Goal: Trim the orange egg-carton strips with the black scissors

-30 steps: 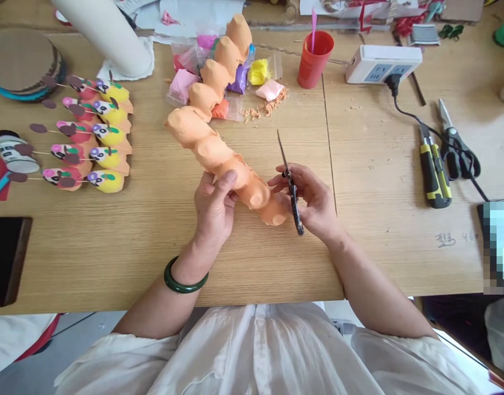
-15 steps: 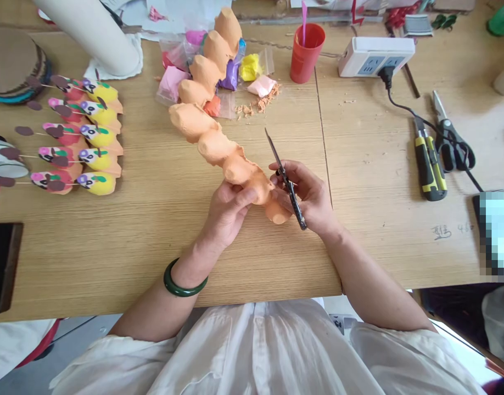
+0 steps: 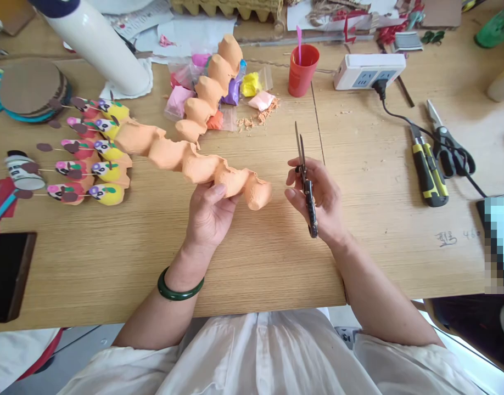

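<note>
An orange strip of egg-carton cups [image 3: 200, 164] is pinched near its right end by my left hand [image 3: 211, 211], thumb in front. The strip is held above the table and slants up to the left, its far end in front of the painted cups. In my right hand [image 3: 322, 197] is a small pair of dark scissors [image 3: 307, 186], blades pointing up and slightly apart, clear of the strip. Beyond the held strip, a second orange strip of cups [image 3: 200, 109] lies on the table by the clay packets.
Painted red and yellow cups [image 3: 107, 170] with sticks stand at left, near a white bottle [image 3: 107, 49] and a phone [image 3: 11, 274]. Clay packets [image 3: 231, 90], a red cup [image 3: 303, 71] and a power strip [image 3: 369, 71] are behind. Cutter [image 3: 429, 170] and larger scissors [image 3: 447, 145] lie right.
My left hand has moved left with the strip, which has swung to a flatter slant and apart from the scissors. My right hand with the scissors has shifted slightly right. The view has tilted up.
</note>
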`<move>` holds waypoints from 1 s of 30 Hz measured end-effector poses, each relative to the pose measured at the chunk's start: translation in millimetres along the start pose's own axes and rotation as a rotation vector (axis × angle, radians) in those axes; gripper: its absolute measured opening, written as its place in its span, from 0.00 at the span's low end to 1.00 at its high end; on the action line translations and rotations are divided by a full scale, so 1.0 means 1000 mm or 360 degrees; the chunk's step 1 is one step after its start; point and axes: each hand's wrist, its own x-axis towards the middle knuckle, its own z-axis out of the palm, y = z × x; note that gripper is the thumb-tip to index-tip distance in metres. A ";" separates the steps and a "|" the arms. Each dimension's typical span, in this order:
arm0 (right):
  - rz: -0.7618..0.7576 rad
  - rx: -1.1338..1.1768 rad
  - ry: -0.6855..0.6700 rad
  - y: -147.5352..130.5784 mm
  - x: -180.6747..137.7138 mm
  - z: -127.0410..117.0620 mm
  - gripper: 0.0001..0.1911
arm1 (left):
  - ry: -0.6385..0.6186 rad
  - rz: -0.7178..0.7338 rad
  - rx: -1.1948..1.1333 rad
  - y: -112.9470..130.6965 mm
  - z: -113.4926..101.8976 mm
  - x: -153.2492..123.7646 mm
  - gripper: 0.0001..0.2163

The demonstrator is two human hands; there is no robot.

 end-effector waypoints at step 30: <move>-0.0655 -0.1290 -0.0284 0.008 -0.001 -0.003 0.16 | -0.0117 0.0356 -0.0152 -0.003 -0.017 0.016 0.19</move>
